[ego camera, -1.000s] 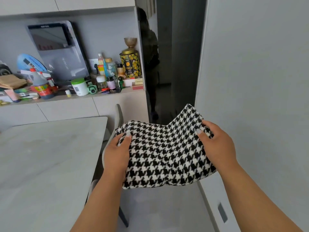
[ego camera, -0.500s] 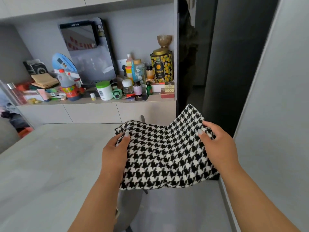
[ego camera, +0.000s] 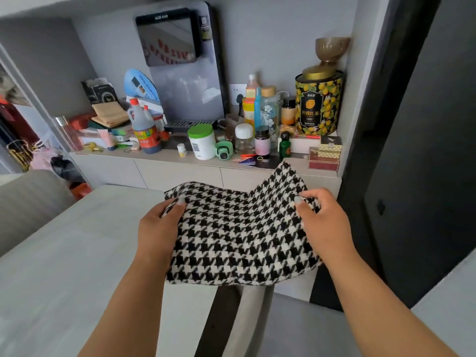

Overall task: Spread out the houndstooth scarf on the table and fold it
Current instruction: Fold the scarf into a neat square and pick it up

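The black-and-white houndstooth scarf (ego camera: 237, 235) is held in the air as a folded bundle, above the right edge of the pale grey table (ego camera: 64, 266). My left hand (ego camera: 158, 231) grips its left edge, thumb on top. My right hand (ego camera: 325, 225) grips its right edge, where the cloth rises into a peak. The scarf sags a little between both hands and its near hem hangs free past the table edge.
A cluttered counter (ego camera: 154, 161) runs behind the table with bottles, jars, a lemon-print tin (ego camera: 318, 104) and a water dispenser (ego camera: 185, 70). A chair back (ego camera: 252, 318) stands below the scarf. A dark doorway (ego camera: 412, 150) lies right, a grey sofa arm (ego camera: 28, 202) left.
The view has swung left and closer to the table, so the scarf now hangs over the table's right edge. Both hands keep the same grip on the scarf.
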Motion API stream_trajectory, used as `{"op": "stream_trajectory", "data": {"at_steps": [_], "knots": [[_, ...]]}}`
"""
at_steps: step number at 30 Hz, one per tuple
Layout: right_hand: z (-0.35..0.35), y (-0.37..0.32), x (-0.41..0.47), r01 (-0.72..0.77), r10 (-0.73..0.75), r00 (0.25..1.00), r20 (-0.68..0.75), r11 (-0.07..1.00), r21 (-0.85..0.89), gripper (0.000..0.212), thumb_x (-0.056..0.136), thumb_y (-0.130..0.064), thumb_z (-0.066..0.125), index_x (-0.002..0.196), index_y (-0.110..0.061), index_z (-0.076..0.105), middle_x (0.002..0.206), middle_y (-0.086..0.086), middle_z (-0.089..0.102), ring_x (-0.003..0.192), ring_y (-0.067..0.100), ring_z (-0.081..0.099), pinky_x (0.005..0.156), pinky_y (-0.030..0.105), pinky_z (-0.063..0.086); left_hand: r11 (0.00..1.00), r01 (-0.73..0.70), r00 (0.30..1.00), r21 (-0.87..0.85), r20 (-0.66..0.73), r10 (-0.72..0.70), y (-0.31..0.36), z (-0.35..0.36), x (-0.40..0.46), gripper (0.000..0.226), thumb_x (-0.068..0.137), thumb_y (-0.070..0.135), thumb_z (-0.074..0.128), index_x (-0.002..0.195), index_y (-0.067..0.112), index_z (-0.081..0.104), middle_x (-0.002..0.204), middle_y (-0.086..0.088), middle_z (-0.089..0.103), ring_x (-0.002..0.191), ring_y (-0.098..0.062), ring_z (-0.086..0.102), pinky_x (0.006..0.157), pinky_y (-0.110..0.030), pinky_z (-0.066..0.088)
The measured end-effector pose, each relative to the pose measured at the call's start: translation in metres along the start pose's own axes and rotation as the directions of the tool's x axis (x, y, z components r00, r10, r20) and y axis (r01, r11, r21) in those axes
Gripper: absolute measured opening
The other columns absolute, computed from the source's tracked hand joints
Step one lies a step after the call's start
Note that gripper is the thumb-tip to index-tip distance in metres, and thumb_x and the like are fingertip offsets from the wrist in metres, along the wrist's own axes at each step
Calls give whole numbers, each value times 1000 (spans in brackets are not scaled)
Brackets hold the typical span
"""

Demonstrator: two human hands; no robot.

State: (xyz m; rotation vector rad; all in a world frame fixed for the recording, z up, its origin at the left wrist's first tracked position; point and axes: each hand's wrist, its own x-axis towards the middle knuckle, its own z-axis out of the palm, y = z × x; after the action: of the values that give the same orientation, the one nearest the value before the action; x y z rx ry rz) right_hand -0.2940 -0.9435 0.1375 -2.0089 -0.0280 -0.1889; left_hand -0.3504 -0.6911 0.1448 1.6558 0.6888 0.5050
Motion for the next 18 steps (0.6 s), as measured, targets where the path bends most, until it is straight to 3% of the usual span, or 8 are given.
{"op": "stream_trajectory", "data": {"at_steps": [4, 6, 10, 13, 15, 18], "knots": [[42, -10, 44, 23, -24, 992, 128, 1000, 11, 11, 93, -32, 55, 101, -25, 54, 87, -5, 60, 85, 23, 61, 74, 36, 48, 996, 3, 995, 85, -98, 5, -2, -5, 50, 39, 86, 44, 66, 118, 23, 67, 112, 2, 65, 105, -19, 60, 94, -34, 46], [61, -12, 65, 38, -40, 979, 199, 999, 11, 12, 92, -29, 57, 100, -21, 54, 82, -5, 59, 88, 19, 61, 71, 35, 45, 991, 10, 989, 132, -147, 10, -5, -5, 76, 36, 86, 44, 65, 117, 24, 68, 114, 1, 65, 105, -19, 59, 94, -33, 45], [98, -4, 111, 82, -79, 919, 387, 997, 6, 13, 88, -29, 63, 90, -22, 52, 93, -7, 55, 90, 9, 52, 71, 27, 37, 972, 57, 970, 228, -242, 0, -12, 2, 123, 33, 88, 42, 64, 116, 27, 68, 120, -2, 64, 105, -21, 58, 94, -37, 46], [121, 4, 137, 114, -84, 844, 529, 993, -24, 17, 87, -28, 64, 82, -24, 47, 77, 2, 60, 59, 12, 50, 55, 29, 40, 957, 99, 964, 272, -264, -24, -19, 12, 150, 28, 90, 32, 63, 117, 27, 68, 100, 2, 64, 85, -17, 55, 77, -32, 46], [135, 9, 149, 149, -91, 798, 596, 988, -49, 19, 86, -26, 64, 80, -24, 47, 75, 3, 60, 56, 11, 47, 53, 29, 37, 960, 138, 962, 242, -262, -73, -25, 17, 166, 26, 90, 18, 60, 113, 26, 70, 77, 0, 61, 61, -15, 47, 58, -27, 42], [156, 19, 158, 170, -79, 738, 670, 983, -71, 17, 85, -26, 64, 79, -23, 48, 81, 8, 63, 61, 14, 49, 56, 30, 38, 943, 195, 956, 270, -268, -121, -35, 20, 187, 30, 87, 6, 55, 105, 23, 72, 68, -5, 56, 48, -13, 38, 42, -22, 36]]}}
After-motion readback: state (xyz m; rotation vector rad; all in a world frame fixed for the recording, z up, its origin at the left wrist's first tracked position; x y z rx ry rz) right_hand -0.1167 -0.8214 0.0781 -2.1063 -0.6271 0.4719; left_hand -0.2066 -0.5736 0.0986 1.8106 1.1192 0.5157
